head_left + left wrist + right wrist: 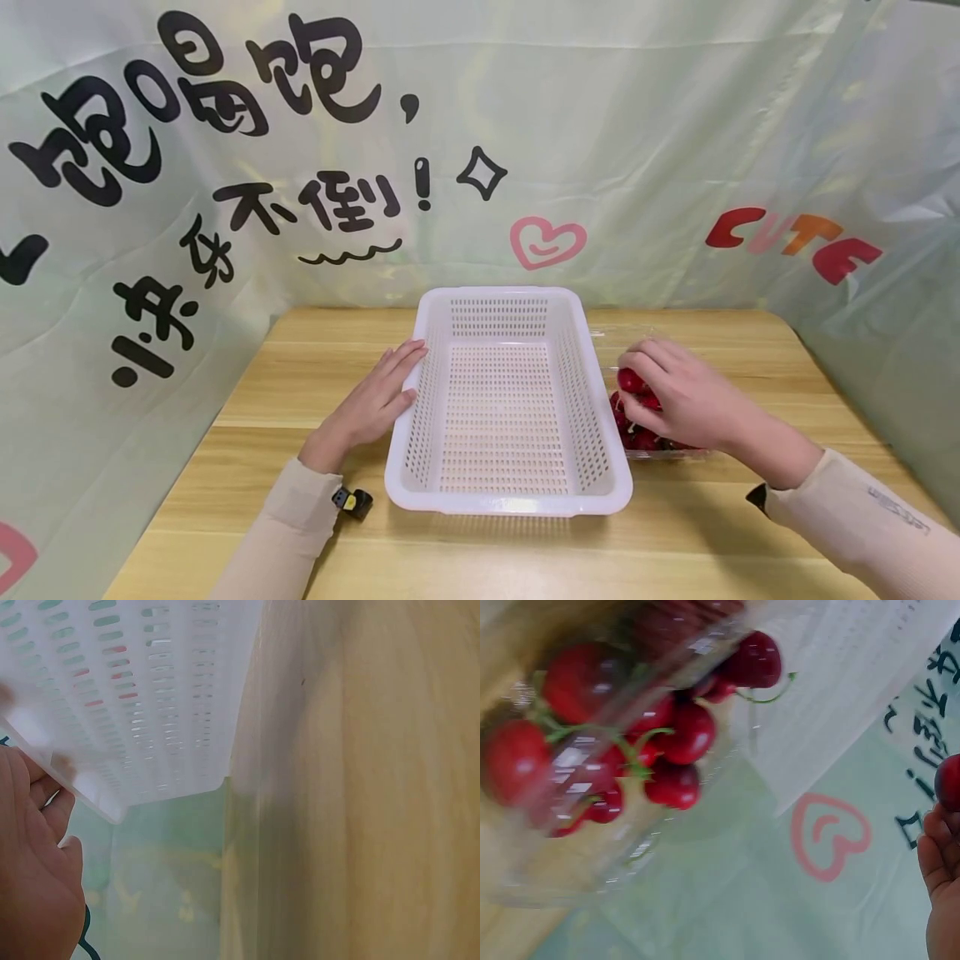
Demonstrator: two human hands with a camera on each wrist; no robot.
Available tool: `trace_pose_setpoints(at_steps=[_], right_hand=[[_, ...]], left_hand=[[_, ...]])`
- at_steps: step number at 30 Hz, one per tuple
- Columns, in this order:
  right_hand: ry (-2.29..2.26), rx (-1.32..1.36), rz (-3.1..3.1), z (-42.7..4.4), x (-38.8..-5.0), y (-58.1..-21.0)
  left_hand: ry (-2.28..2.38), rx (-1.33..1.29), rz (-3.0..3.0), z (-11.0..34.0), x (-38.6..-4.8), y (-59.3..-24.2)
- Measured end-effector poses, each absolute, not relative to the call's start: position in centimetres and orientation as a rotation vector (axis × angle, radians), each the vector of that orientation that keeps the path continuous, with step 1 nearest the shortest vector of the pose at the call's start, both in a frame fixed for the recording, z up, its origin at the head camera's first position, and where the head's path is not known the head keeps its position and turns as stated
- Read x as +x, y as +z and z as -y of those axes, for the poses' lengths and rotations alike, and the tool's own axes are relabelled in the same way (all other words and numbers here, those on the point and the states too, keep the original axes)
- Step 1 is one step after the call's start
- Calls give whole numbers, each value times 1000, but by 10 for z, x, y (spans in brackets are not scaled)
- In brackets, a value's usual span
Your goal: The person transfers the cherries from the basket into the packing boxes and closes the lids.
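A white perforated plastic basket sits on the table. My left hand holds its left rim, with the fingers at the edge; in the left wrist view, that hand shows beneath the rim, part of its fingers hidden. To the right of the basket lies a clear plastic box of red cherries with green stems. Above the box my right hand pinches one cherry between thumb and fingers. The same cherry appears at the right edge of the right wrist view.
The wooden table runs back to a pale cloth backdrop with printed lettering and a pink heart. The cloth also hangs along both sides. A small black device is at the left cuff.
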State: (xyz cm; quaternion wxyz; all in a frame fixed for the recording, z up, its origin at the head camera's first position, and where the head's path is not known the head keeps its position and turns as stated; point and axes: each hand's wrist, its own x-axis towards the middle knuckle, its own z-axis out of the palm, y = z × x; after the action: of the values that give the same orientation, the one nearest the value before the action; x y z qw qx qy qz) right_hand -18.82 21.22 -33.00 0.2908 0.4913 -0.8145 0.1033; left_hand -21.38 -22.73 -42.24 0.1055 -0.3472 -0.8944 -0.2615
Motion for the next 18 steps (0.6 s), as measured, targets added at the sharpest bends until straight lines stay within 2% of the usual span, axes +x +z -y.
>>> trace_pose_setpoints(at_steps=[18], right_hand=[[315,973,2480,-281,-198,-378]], left_hand=[[-781,-1030,2623,227,-214,-424]])
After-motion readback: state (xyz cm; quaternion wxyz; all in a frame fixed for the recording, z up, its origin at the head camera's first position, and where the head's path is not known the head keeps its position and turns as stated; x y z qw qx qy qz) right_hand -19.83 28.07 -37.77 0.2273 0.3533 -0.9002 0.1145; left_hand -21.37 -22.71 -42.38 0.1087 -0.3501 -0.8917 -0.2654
